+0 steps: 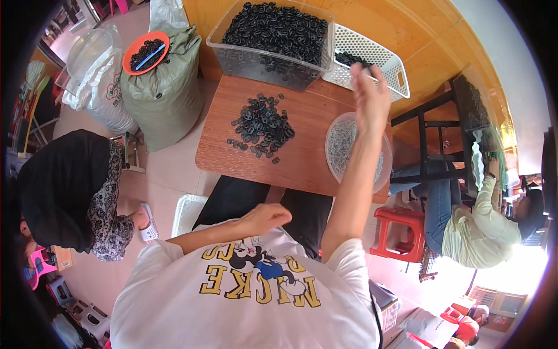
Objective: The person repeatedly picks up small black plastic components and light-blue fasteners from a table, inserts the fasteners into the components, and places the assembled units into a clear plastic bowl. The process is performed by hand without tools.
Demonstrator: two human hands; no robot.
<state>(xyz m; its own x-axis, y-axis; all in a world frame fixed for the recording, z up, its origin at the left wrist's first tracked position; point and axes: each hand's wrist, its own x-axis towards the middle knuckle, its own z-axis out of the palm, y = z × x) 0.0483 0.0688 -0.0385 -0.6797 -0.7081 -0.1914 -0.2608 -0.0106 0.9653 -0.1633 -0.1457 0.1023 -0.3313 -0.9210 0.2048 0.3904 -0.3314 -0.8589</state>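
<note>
My right hand [372, 99] reaches over the white perforated basket [372, 46] at the table's far right. Its fingers are stretched and apart; small black pieces [351, 59] lie in the basket just by the fingertips. My left hand [267, 219] hovers before my chest, over my lap, its fingers curled together; whatever they hold, if anything, is hidden. A loose pile of small black oval plastic pieces [261, 128] covers the middle of the wooden table [314, 134]. Under my right forearm stands a round clear tub [332, 152] of small pale, clear pieces.
At the table's far edge, a big clear bin [270, 72] is heaped with black pieces. A sack [165, 104] on the left carries an orange bowl [129, 61] of them with a blue pen-like stick. One person [64, 186] sits left, another [476, 232] right, near a red stool [398, 232].
</note>
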